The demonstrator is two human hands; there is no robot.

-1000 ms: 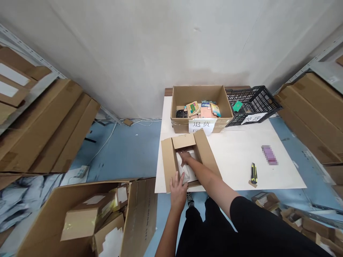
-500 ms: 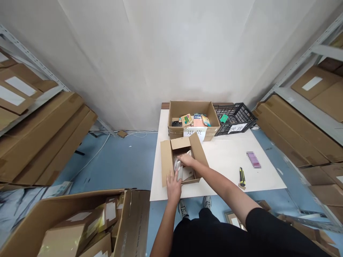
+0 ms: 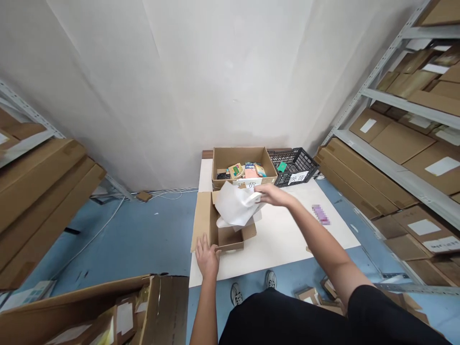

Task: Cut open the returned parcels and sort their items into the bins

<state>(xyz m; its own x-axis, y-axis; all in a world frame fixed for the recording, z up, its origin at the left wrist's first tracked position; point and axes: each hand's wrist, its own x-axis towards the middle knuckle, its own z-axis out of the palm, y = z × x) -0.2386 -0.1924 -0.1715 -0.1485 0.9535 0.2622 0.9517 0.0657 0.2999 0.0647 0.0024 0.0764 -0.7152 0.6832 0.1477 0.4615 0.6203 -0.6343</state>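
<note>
A small open cardboard box sits at the near left corner of the white table. My left hand rests with fingers spread against the box's near left corner. My right hand is raised above the box and closed on a white padded bag, which hangs over the box's opening. Whatever lies inside the box is hidden behind the bag.
A larger cardboard box of small colourful packages and a black plastic crate stand at the table's far edge. A blurred pink item lies on the table's right part. Shelves of cartons flank both sides. An open carton stands at bottom left.
My right hand has lifted the white bag up out of the small box and to the right. My left hand has slid down to the box's near corner. The view has pulled back.
</note>
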